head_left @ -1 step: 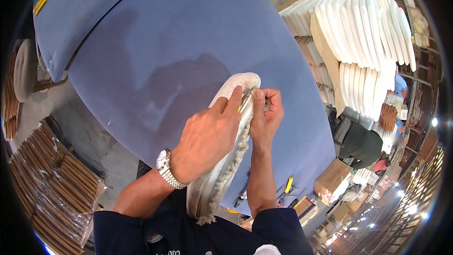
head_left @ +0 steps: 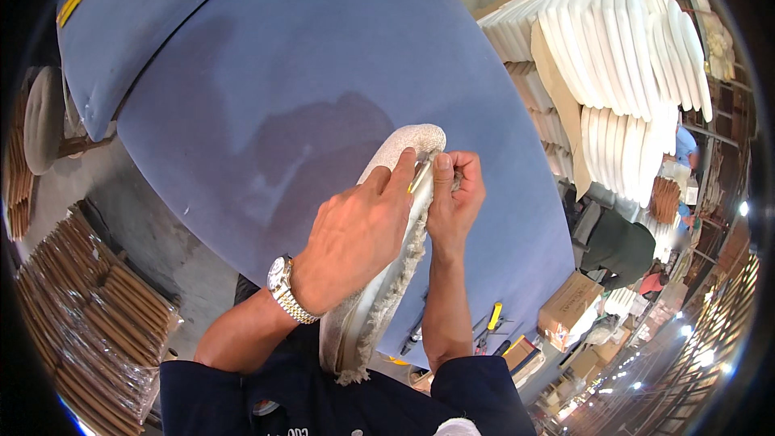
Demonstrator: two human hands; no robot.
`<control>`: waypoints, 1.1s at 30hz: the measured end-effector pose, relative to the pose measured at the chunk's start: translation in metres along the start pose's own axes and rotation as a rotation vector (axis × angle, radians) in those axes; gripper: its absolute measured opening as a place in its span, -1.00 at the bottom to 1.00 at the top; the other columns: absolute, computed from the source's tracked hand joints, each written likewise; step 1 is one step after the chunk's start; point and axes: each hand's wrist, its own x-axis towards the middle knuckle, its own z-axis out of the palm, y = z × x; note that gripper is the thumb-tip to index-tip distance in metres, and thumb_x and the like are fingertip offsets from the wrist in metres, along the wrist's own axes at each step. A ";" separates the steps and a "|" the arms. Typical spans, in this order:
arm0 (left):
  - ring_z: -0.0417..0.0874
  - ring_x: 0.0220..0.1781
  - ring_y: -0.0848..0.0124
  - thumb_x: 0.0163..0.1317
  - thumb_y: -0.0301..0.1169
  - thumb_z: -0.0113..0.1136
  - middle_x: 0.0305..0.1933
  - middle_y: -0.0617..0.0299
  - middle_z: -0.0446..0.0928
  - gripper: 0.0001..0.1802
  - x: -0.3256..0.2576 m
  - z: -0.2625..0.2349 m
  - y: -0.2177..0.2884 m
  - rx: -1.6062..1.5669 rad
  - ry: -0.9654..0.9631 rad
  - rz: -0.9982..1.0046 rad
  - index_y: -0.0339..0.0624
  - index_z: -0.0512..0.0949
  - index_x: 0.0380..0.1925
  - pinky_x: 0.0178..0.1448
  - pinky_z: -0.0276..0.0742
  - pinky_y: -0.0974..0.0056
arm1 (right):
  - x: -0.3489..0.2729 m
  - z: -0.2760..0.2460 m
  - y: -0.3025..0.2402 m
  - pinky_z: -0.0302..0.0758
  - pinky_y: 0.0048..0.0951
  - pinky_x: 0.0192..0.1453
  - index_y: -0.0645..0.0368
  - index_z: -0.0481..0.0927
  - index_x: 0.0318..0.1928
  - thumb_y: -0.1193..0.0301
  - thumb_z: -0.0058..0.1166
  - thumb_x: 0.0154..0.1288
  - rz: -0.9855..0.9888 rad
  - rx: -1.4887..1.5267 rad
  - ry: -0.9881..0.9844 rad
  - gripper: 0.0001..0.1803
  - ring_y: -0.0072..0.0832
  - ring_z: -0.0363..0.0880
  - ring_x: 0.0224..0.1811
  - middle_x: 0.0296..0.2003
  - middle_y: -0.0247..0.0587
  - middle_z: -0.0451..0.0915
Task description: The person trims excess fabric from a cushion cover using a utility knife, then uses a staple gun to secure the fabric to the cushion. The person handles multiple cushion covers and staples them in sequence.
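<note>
A long padded piece (head_left: 397, 142) in beige fabric stands on its edge against my body, its rounded end on the blue table. White padding (head_left: 373, 295) shows along its open side, beside a frayed fabric edge (head_left: 391, 289). My left hand (head_left: 355, 234) lies across the pad, index finger stretched towards the rounded end and the other fingers curled at the open side. A bit of yellow shows by those fingers, too small to name. Close by, my right hand (head_left: 454, 194) pinches the frayed edge between thumb and curled fingers.
The blue covered table (head_left: 323, 48) fills the middle. Pliers (head_left: 494, 316) and other tools lie near its front right edge. White pads (head_left: 622, 40) are stacked at the right, by a cardboard box (head_left: 569, 307). Plastic-wrapped brown pieces (head_left: 97, 307) stand at the left. A person (head_left: 617, 246) is beyond.
</note>
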 end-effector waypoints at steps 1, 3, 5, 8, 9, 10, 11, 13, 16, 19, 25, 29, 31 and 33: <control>0.69 -0.37 0.04 0.42 -0.42 0.12 -0.21 0.00 0.60 -0.46 0.000 0.000 0.000 0.006 -0.002 0.005 -0.35 0.36 0.37 -0.33 0.64 0.05 | -0.001 0.000 0.001 0.40 -0.65 -0.26 0.20 0.50 -0.22 0.32 0.12 0.57 0.012 0.011 0.002 -0.78 -0.77 0.40 -0.35 -0.37 -0.45 0.53; 0.70 -0.38 0.07 0.42 -0.42 0.12 -0.22 0.01 0.60 -0.45 0.001 -0.001 0.001 0.015 -0.012 0.003 -0.37 0.36 0.37 -0.34 0.64 0.07 | -0.001 0.001 0.001 0.41 -0.63 -0.28 0.20 0.50 -0.23 0.30 0.14 0.56 0.002 -0.004 0.019 -0.76 -0.74 0.41 -0.36 -0.39 -0.44 0.53; 0.70 -0.39 0.09 0.42 -0.41 0.13 -0.23 0.01 0.60 -0.45 0.005 -0.002 0.001 0.023 -0.025 -0.006 -0.38 0.36 0.36 -0.34 0.64 0.08 | 0.003 0.003 0.002 0.41 -0.61 -0.29 0.20 0.51 -0.24 0.29 0.15 0.55 -0.016 -0.019 0.032 -0.75 -0.73 0.42 -0.37 -0.40 -0.44 0.53; 0.70 -0.40 0.12 0.42 -0.41 0.14 -0.24 0.01 0.59 -0.45 0.008 -0.001 0.001 0.061 -0.014 0.011 -0.39 0.36 0.36 -0.35 0.64 0.10 | 0.005 0.005 0.002 0.41 -0.61 -0.29 0.20 0.51 -0.24 0.29 0.16 0.54 -0.035 -0.033 0.038 -0.75 -0.74 0.42 -0.37 -0.41 -0.44 0.53; 0.70 -0.40 0.11 0.42 -0.41 0.14 -0.24 0.01 0.59 -0.45 0.008 -0.001 0.001 0.062 -0.019 0.006 -0.39 0.36 0.36 -0.35 0.64 0.10 | 0.005 0.005 0.003 0.41 -0.61 -0.29 0.20 0.51 -0.24 0.28 0.16 0.54 -0.040 -0.035 0.039 -0.74 -0.74 0.42 -0.37 -0.41 -0.44 0.53; 0.70 -0.40 0.11 0.41 -0.41 0.15 -0.24 0.01 0.59 -0.45 0.008 -0.002 0.002 0.064 -0.023 0.000 -0.38 0.36 0.36 -0.35 0.64 0.10 | 0.005 0.005 0.002 0.41 -0.61 -0.29 0.20 0.51 -0.25 0.28 0.16 0.54 -0.045 -0.036 0.039 -0.74 -0.74 0.42 -0.38 -0.41 -0.45 0.53; 0.70 -0.40 0.10 0.41 -0.41 0.15 -0.24 0.00 0.59 -0.44 0.009 -0.002 0.002 0.065 -0.028 -0.005 -0.38 0.36 0.36 -0.35 0.64 0.10 | 0.005 0.006 0.002 0.41 -0.61 -0.29 0.20 0.51 -0.25 0.28 0.17 0.54 -0.047 -0.044 0.041 -0.74 -0.74 0.41 -0.38 -0.41 -0.44 0.54; 0.70 -0.39 0.08 0.41 -0.41 0.15 -0.25 -0.01 0.59 -0.45 0.010 -0.002 0.001 0.062 -0.036 0.006 -0.37 0.37 0.36 -0.34 0.64 0.08 | 0.006 0.006 0.001 0.41 -0.61 -0.29 0.20 0.51 -0.25 0.28 0.17 0.54 -0.051 -0.061 0.046 -0.74 -0.73 0.41 -0.38 -0.42 -0.44 0.54; 0.70 -0.36 0.06 0.41 -0.41 0.14 -0.26 -0.04 0.59 -0.47 0.012 -0.003 -0.003 0.040 -0.032 0.035 -0.37 0.38 0.35 -0.31 0.64 0.06 | 0.005 0.006 -0.001 0.40 -0.61 -0.30 0.20 0.51 -0.26 0.28 0.17 0.54 -0.018 -0.047 0.044 -0.73 -0.73 0.41 -0.38 -0.42 -0.43 0.54; 0.70 -0.34 0.04 0.43 -0.40 0.11 -0.27 -0.06 0.59 -0.49 0.014 -0.004 -0.006 0.005 -0.041 0.045 -0.37 0.39 0.33 -0.29 0.63 0.04 | 0.005 0.006 0.003 0.40 -0.61 -0.31 0.20 0.51 -0.26 0.28 0.17 0.54 -0.046 -0.039 0.053 -0.73 -0.73 0.41 -0.39 -0.42 -0.43 0.54; 0.71 -0.34 0.04 0.42 -0.39 0.11 -0.23 -0.06 0.59 -0.48 0.016 -0.004 -0.004 0.080 -0.098 0.040 -0.37 0.38 0.33 -0.29 0.63 0.05 | 0.005 0.007 0.004 0.39 -0.60 -0.30 0.20 0.51 -0.26 0.27 0.15 0.55 -0.032 0.004 0.047 -0.73 -0.73 0.40 -0.39 -0.42 -0.44 0.53; 0.70 -0.38 0.04 0.39 -0.40 0.14 -0.22 -0.05 0.59 -0.45 0.015 -0.005 -0.001 0.131 -0.114 0.062 -0.36 0.37 0.34 -0.30 0.64 0.06 | 0.004 0.005 0.007 0.39 -0.59 -0.29 0.20 0.50 -0.26 0.26 0.15 0.55 -0.015 0.009 0.034 -0.72 -0.72 0.40 -0.36 -0.41 -0.44 0.52; 0.70 -0.40 0.05 0.37 -0.41 0.16 -0.23 -0.05 0.59 -0.45 0.015 -0.004 -0.004 0.143 -0.105 0.095 -0.35 0.38 0.34 -0.31 0.63 0.06 | 0.005 0.005 0.008 0.39 -0.59 -0.28 0.20 0.50 -0.26 0.26 0.14 0.56 -0.032 -0.006 0.036 -0.72 -0.72 0.40 -0.35 -0.40 -0.43 0.53; 0.70 -0.39 0.04 0.36 -0.42 0.16 -0.23 -0.05 0.59 -0.45 0.016 -0.007 -0.004 0.143 -0.120 0.099 -0.34 0.38 0.34 -0.31 0.63 0.06 | 0.004 0.005 0.007 0.39 -0.58 -0.27 0.20 0.50 -0.26 0.25 0.14 0.56 -0.026 0.014 0.031 -0.71 -0.71 0.39 -0.35 -0.40 -0.43 0.52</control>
